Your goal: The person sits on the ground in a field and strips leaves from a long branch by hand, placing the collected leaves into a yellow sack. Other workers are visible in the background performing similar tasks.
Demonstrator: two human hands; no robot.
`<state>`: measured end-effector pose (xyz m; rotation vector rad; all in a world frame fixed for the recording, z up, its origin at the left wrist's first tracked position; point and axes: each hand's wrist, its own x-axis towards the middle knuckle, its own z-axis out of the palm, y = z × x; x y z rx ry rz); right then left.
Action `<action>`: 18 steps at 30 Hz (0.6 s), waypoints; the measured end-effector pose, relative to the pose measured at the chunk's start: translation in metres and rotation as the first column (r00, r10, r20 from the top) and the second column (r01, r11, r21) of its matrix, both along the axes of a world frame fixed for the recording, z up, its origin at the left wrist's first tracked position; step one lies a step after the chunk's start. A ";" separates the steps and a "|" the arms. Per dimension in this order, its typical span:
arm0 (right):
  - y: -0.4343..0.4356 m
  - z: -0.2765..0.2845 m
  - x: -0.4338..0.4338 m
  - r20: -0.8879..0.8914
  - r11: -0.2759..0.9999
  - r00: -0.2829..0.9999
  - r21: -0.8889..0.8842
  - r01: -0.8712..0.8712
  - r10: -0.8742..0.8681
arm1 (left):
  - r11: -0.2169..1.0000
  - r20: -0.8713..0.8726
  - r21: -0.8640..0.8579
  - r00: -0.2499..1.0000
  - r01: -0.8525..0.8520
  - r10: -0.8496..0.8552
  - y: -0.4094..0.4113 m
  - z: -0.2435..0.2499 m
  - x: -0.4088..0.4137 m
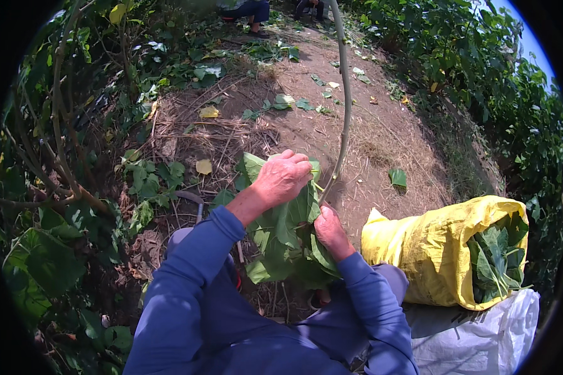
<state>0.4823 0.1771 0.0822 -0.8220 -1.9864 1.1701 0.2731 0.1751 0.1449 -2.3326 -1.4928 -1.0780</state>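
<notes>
My left hand (pixel 284 177) is closed around the stalks of several large green leaves, close to the branch. The leaves (pixel 281 234) hang below it in a bunch between my knees. Lower and to the right, my right hand (pixel 333 232) grips a long, bare, slightly curved branch (pixel 345 93) near its lower end. From there the branch rises past the top of the view. Part of the leaf bunch lies against my right hand, and the branch's lower tip is hidden.
To my right a yellow woven sack (pixel 417 248) lies on its side with green leaves (pixel 495 258) in its mouth. A white woven sack (pixel 474 328) lies under it. A sickle-like tool (pixel 197 201) is by my left knee. Two people sit ahead; leafy plants (pixel 450 47) line both sides.
</notes>
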 end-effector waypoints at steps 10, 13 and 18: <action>0.011 -0.005 0.004 0.085 0.991 0.995 0.118 -0.059 0.049 | 0.928 0.191 -0.309 0.969 0.210 -0.156 0.000 -0.017 0.013; 0.011 0.002 0.003 0.072 0.998 0.996 -0.015 -0.056 0.057 | 0.888 0.266 -0.390 0.953 0.245 -0.147 0.002 -0.024 0.010; 0.007 0.010 0.001 0.017 0.995 0.996 -0.057 -0.085 0.086 | 0.817 0.347 -0.464 0.919 0.342 -0.187 0.006 -0.026 0.008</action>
